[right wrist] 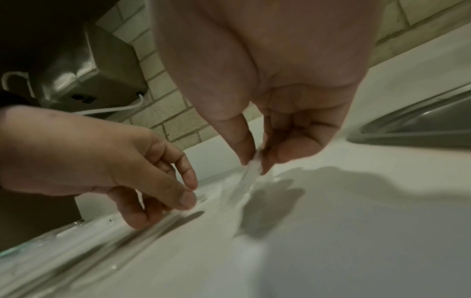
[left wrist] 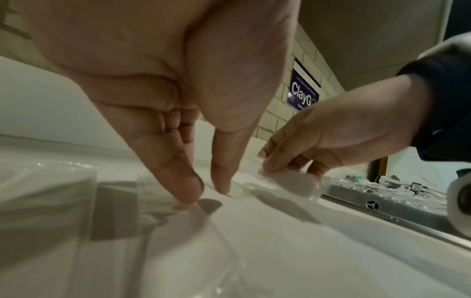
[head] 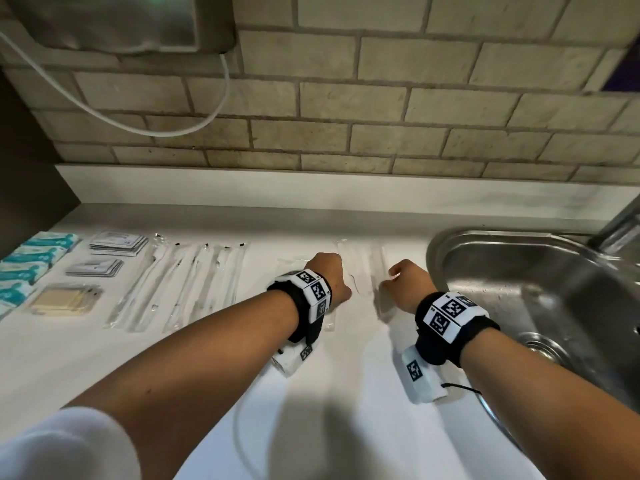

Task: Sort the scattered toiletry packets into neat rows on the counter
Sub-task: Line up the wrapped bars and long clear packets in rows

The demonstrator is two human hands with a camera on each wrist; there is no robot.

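Several clear plastic packets (head: 360,271) lie on the white counter (head: 346,393) between my hands. My left hand (head: 325,275) is over one clear packet (left wrist: 178,225). The index fingertip and thumb tip (left wrist: 206,191) point down and touch its wrapper, while the other fingers stay curled. My right hand (head: 405,278) pinches a clear packet (right wrist: 244,181) between thumb and fingers (right wrist: 254,163), lifting one end off the counter. In the left wrist view that packet (left wrist: 295,183) looks whitish in the right hand (left wrist: 305,153).
Sorted rows sit at the left: teal packets (head: 34,261), grey sachets (head: 117,242), beige packets (head: 65,299), long clear packets (head: 187,285). A steel sink (head: 519,271) lies just right of my right hand. A hand dryer (head: 121,22) and its cable (head: 138,129) hang on the brick wall.
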